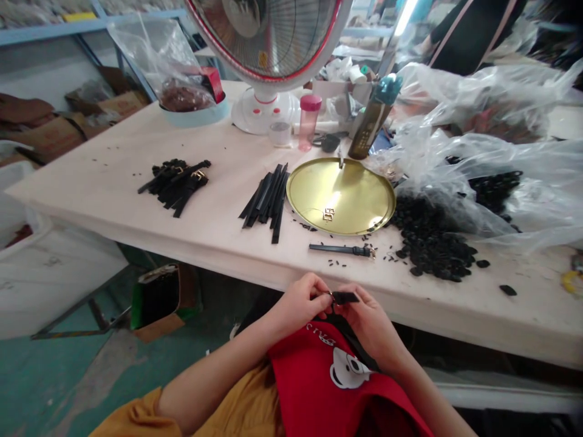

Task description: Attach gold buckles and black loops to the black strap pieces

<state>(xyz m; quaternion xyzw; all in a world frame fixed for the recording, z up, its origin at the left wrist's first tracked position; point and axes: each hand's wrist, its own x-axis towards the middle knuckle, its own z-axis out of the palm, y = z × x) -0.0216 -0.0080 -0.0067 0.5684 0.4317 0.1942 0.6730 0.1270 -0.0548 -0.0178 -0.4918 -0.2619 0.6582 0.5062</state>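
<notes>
The left grip [305, 298] pinches one end of a short black strap [347, 297], where a bit of metal shows, too small to name; the right grip [367, 317] holds its other end. The strap sits between them, above a red apron [305, 376] and near the edge of the tabletop [218, 249]. Just beyond the grip lies a buckled strap [339, 249], then a golden tray [355, 188]. Left of the grip lie plain strips [265, 197] and, farther left, a strap pile [175, 185]; to its right, black discs [430, 243] are heaped beside a plastic bag [546, 182].
</notes>
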